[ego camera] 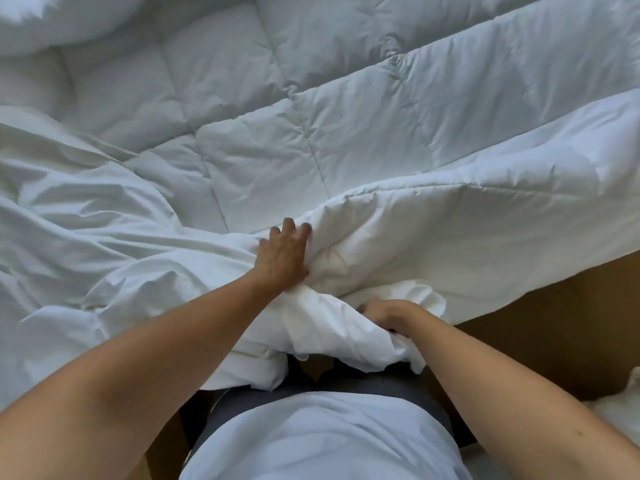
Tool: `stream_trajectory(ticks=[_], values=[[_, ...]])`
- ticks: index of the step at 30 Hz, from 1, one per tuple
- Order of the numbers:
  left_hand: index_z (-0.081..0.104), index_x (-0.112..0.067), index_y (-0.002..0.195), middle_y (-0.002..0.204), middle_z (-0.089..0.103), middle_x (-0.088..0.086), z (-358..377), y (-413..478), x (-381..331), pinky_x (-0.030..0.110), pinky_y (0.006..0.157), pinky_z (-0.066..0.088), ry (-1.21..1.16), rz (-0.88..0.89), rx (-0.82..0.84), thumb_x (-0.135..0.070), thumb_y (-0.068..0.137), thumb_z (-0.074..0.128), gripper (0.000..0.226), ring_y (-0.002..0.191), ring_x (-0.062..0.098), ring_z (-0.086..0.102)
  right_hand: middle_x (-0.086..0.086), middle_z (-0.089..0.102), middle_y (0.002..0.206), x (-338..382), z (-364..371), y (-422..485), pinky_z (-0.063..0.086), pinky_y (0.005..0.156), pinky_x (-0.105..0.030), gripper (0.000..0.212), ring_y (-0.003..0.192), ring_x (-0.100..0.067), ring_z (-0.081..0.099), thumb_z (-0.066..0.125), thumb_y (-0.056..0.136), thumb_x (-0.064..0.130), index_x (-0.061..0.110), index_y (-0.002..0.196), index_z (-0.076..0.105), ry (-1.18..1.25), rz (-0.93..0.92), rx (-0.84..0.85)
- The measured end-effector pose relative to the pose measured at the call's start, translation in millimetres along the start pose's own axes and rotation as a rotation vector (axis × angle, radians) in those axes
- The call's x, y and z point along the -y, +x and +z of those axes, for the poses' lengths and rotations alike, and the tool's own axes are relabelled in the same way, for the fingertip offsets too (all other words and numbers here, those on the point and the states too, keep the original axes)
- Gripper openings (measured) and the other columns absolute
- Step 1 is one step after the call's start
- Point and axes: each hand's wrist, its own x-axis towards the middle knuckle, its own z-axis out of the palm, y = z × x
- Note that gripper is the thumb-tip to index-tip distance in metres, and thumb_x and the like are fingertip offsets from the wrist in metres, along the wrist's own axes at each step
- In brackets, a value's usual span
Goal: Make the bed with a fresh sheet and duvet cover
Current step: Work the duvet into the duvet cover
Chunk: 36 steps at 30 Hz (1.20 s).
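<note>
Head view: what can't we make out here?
- Right hand: fingers buried in bunched duvet cover; grip unclear.
- Left hand: palm down on the duvet; underside hidden.
- Pillow: cut off by top-left edge.
- Sheet: hidden under bedding.
- White item on floor: cut off by right edge.

A white quilted duvet (311, 109) lies spread over the bed, its near edge folded in a thick roll. A smooth, wrinkled white duvet cover (86, 216) is bunched at the near left, overlapping the duvet's corner.
</note>
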Motion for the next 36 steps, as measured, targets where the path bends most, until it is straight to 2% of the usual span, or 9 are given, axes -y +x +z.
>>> stream_trajectory(ticks=[3,6,11,16,21,24,30,33,36], values=[[0.058,-0.017,0.121,0.123,0.053,0.009,10,-5,-18,0.042,0.087,0.043,0.244,0.385,-0.271,-0.038,0.069,0.081,0.061,0.106,0.032,0.052,-0.011,0.046,0.146,3,23,14,0.042,0.104,-0.046,0.068,0.131,-0.035,0.046,0.053,0.094,0.049,0.032,0.155,0.028,-0.354,-0.16,-0.343],[0.06,-0.015,0.12,0.121,0.056,0.009,27,-4,-38,0.039,0.096,0.042,0.277,0.473,-0.083,-0.038,0.081,0.071,0.046,0.111,0.03,0.053,-0.009,0.041,0.141,1,39,22,0.032,0.102,-0.047,0.039,0.129,-0.032,0.04,0.041,0.1,0.042,0.031,0.134,0.057,-0.68,-0.258,-0.766],[0.034,-0.012,0.145,0.14,0.039,0.018,52,12,-33,0.043,0.105,0.042,0.244,0.048,0.141,-0.031,0.081,0.074,0.078,0.128,0.038,0.045,-0.006,0.062,0.124,-15,18,42,0.037,0.096,-0.047,0.036,0.114,-0.029,0.058,0.051,0.094,0.04,0.022,0.125,0.052,-0.583,-0.271,-0.525],[0.066,-0.008,0.114,0.116,0.07,0.012,53,30,-27,0.036,0.092,0.05,0.065,0.101,0.295,-0.024,0.091,0.061,0.029,0.108,0.031,0.067,0.0,0.07,0.11,-59,-22,43,0.053,0.088,-0.037,0.046,0.099,-0.025,0.064,0.062,0.085,0.057,0.02,0.113,0.066,-0.421,-0.143,-0.341],[0.067,-0.007,0.108,0.116,0.069,0.008,22,31,-32,0.036,0.084,0.049,0.099,-0.063,0.721,-0.033,0.097,0.049,0.033,0.091,0.027,0.062,0.004,0.065,0.083,-109,-89,-5,0.047,0.068,-0.033,0.028,0.077,-0.022,0.056,0.066,0.085,0.053,0.029,0.072,0.063,-0.329,-0.184,-0.638],[0.064,-0.011,0.123,0.111,0.066,0.005,-1,45,-43,0.032,0.082,0.049,0.119,-0.24,0.723,-0.029,0.093,0.057,0.036,0.092,0.022,0.062,-0.008,0.07,0.084,-113,-143,-39,0.041,0.066,-0.029,0.029,0.084,-0.033,0.065,0.061,0.083,0.046,0.022,0.066,0.064,-0.258,-0.359,-0.874],[0.06,-0.021,0.117,0.116,0.065,0.003,-30,59,-45,0.035,0.088,0.049,-0.174,-0.484,0.547,-0.035,0.075,0.081,0.048,0.104,0.025,0.061,-0.015,0.069,0.115,-112,-225,-53,0.048,0.083,-0.034,0.03,0.107,-0.035,0.063,0.068,0.088,0.042,0.018,0.103,0.075,-0.219,-0.233,-0.829],[0.07,-0.015,0.114,0.106,0.07,-0.001,-45,51,-31,0.038,0.093,0.051,-0.29,-0.402,0.808,-0.062,0.072,0.07,0.064,0.101,0.022,0.066,-0.013,0.066,0.124,-82,-211,-47,0.049,0.094,-0.038,0.032,0.116,-0.034,0.059,0.062,0.085,0.03,0.019,0.115,0.066,-0.319,-0.252,-0.763],[0.072,-0.025,0.09,0.096,0.059,-0.015,-66,35,12,0.036,0.09,0.042,-0.232,-0.357,0.615,-0.1,0.061,0.044,0.085,0.1,0.018,0.06,-0.004,0.058,0.128,-27,-191,-48,0.041,0.102,-0.044,0.043,0.121,-0.03,0.053,0.065,0.076,0.035,0.028,0.118,0.06,-0.314,-0.427,-0.785]])
